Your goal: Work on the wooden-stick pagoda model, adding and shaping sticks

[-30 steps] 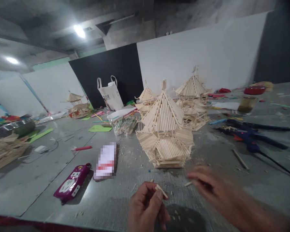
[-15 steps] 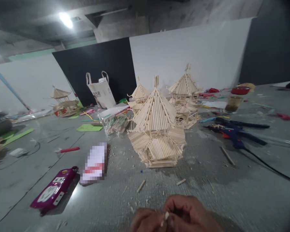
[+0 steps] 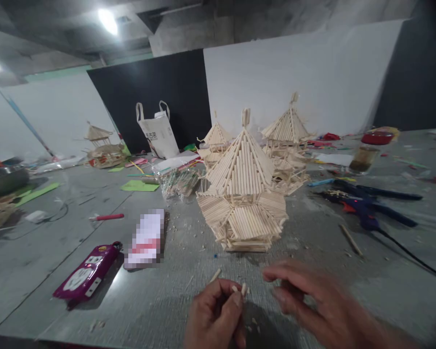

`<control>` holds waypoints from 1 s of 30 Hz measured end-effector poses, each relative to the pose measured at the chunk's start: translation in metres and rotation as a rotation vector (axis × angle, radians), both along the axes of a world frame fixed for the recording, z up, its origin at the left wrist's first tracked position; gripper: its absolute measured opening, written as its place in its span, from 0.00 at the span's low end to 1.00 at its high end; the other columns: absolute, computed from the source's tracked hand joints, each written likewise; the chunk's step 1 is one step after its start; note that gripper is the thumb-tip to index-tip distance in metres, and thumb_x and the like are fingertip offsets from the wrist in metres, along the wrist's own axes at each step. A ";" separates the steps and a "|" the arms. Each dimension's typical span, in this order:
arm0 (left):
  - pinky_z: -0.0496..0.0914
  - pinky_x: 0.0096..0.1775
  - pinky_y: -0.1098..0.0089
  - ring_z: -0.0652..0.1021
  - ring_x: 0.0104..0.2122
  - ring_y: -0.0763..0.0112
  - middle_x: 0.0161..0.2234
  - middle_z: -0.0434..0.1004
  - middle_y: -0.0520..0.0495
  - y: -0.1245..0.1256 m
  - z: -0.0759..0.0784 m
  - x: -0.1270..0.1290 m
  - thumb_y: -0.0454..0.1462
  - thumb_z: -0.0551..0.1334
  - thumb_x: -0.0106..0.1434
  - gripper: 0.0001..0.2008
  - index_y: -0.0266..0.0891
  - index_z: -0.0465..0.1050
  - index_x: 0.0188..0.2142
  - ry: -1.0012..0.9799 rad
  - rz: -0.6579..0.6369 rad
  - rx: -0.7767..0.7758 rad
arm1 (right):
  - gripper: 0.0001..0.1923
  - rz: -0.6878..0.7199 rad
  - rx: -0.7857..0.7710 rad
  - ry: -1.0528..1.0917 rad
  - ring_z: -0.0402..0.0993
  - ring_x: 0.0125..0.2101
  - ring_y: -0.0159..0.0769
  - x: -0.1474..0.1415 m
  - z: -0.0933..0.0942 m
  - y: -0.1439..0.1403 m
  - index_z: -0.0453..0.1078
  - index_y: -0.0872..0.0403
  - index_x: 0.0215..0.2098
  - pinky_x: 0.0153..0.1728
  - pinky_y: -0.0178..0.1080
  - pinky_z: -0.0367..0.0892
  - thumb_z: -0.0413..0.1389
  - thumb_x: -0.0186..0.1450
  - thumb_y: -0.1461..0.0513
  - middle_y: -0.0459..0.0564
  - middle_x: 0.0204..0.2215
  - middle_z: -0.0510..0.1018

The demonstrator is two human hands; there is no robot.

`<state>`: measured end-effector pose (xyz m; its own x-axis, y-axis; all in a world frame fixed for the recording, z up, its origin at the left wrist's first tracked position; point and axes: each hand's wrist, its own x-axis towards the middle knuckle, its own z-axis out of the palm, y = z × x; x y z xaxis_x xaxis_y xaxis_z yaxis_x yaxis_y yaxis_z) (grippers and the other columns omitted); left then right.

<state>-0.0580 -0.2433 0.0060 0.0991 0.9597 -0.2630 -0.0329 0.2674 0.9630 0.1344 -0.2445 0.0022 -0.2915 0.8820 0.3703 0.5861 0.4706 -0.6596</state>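
Between the thumb and fingers of my left hand [image 3: 218, 310] are short pale wooden stick pieces [image 3: 243, 290], low in the view. My right hand [image 3: 308, 298], smeared by motion, is to the right with thumb and fingers apart and nothing seen between them. Just beyond both hands stands a pagoda model [image 3: 243, 194] built of thin wooden sticks, with a pointed upper roof and a flared lower roof. A loose stick piece [image 3: 215, 275] lies right behind my left hand.
Right of the model are a blue hot glue gun [image 3: 366, 211] with its cord, pliers [image 3: 378, 189] and a lidded jar [image 3: 365, 157]. To the left lie a purple power strip [image 3: 89, 274], a red pen [image 3: 109, 217] and bagged sticks [image 3: 179, 182]. More stick models stand behind.
My hands were together at the bottom edge; now they are apart. The right hand has moved right and opened. My left hand has come further into view with the stick pieces.
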 end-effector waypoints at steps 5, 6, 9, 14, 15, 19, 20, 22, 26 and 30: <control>0.56 0.14 0.81 0.62 0.10 0.82 0.10 0.61 0.58 0.003 -0.001 0.011 0.39 0.60 0.54 0.09 0.38 0.65 0.21 0.066 -0.090 0.065 | 0.13 0.282 -0.022 -0.093 0.71 0.33 0.33 -0.023 0.012 0.016 0.73 0.52 0.42 0.31 0.33 0.64 0.47 0.68 0.65 0.49 0.33 0.74; 0.56 0.12 0.81 0.61 0.09 0.82 0.10 0.61 0.59 0.003 0.000 0.012 0.38 0.59 0.54 0.08 0.38 0.65 0.21 0.091 -0.108 0.046 | 0.14 0.312 -0.030 -0.109 0.70 0.31 0.32 -0.024 0.013 0.018 0.74 0.53 0.40 0.29 0.32 0.63 0.47 0.67 0.67 0.49 0.31 0.73; 0.55 0.10 0.82 0.59 0.08 0.83 0.10 0.61 0.60 0.004 0.004 0.014 0.34 0.57 0.51 0.02 0.39 0.66 0.23 0.150 -0.138 -0.023 | 0.12 0.347 -0.057 -0.104 0.69 0.33 0.33 -0.022 0.014 0.022 0.72 0.55 0.38 0.33 0.34 0.63 0.46 0.66 0.69 0.50 0.33 0.72; 0.54 0.09 0.82 0.58 0.07 0.83 0.10 0.62 0.60 0.007 0.004 0.015 0.30 0.55 0.52 0.06 0.37 0.69 0.25 0.206 -0.090 -0.086 | 0.08 0.287 -0.170 -0.081 0.66 0.34 0.32 -0.019 0.010 0.023 0.65 0.55 0.35 0.36 0.35 0.60 0.46 0.67 0.68 0.47 0.33 0.71; 0.54 0.09 0.82 0.58 0.07 0.83 0.10 0.62 0.59 0.008 0.002 0.014 0.31 0.54 0.53 0.07 0.37 0.70 0.27 0.219 -0.078 -0.073 | 0.07 0.262 -0.182 -0.066 0.66 0.34 0.31 -0.018 0.009 0.023 0.64 0.55 0.35 0.35 0.34 0.59 0.46 0.67 0.68 0.46 0.32 0.70; 0.57 0.11 0.81 0.64 0.10 0.81 0.15 0.67 0.56 0.009 -0.007 0.004 0.36 0.56 0.56 0.08 0.37 0.73 0.31 0.235 0.041 0.102 | 0.06 0.128 -0.215 -0.033 0.64 0.29 0.31 -0.014 0.004 0.027 0.64 0.54 0.32 0.31 0.35 0.57 0.48 0.67 0.65 0.45 0.28 0.70; 0.59 0.12 0.81 0.65 0.11 0.80 0.17 0.67 0.55 0.009 -0.008 0.002 0.39 0.57 0.56 0.09 0.37 0.73 0.32 0.237 0.060 0.140 | 0.07 0.093 -0.218 -0.025 0.63 0.28 0.32 -0.013 0.003 0.028 0.64 0.54 0.32 0.30 0.35 0.57 0.48 0.67 0.63 0.45 0.27 0.69; 0.60 0.12 0.79 0.65 0.12 0.79 0.17 0.68 0.55 0.006 -0.009 0.001 0.43 0.59 0.56 0.13 0.36 0.73 0.35 0.245 0.014 0.167 | 0.08 0.056 -0.231 0.011 0.62 0.27 0.32 -0.014 0.000 0.027 0.65 0.54 0.32 0.29 0.35 0.57 0.47 0.67 0.60 0.45 0.26 0.69; 0.56 0.12 0.80 0.62 0.10 0.80 0.12 0.63 0.57 0.001 -0.005 0.009 0.46 0.56 0.59 0.15 0.36 0.72 0.31 0.327 -0.173 0.099 | 0.11 0.034 -0.288 0.081 0.64 0.28 0.34 -0.022 -0.004 0.016 0.64 0.54 0.32 0.29 0.36 0.59 0.44 0.66 0.58 0.46 0.26 0.69; 0.56 0.14 0.78 0.65 0.11 0.77 0.11 0.63 0.56 -0.001 -0.003 0.011 0.40 0.54 0.59 0.14 0.36 0.76 0.27 0.517 -0.197 0.156 | 0.11 0.001 -0.275 0.054 0.66 0.27 0.34 -0.028 -0.009 0.005 0.63 0.53 0.31 0.28 0.36 0.60 0.43 0.66 0.59 0.47 0.26 0.71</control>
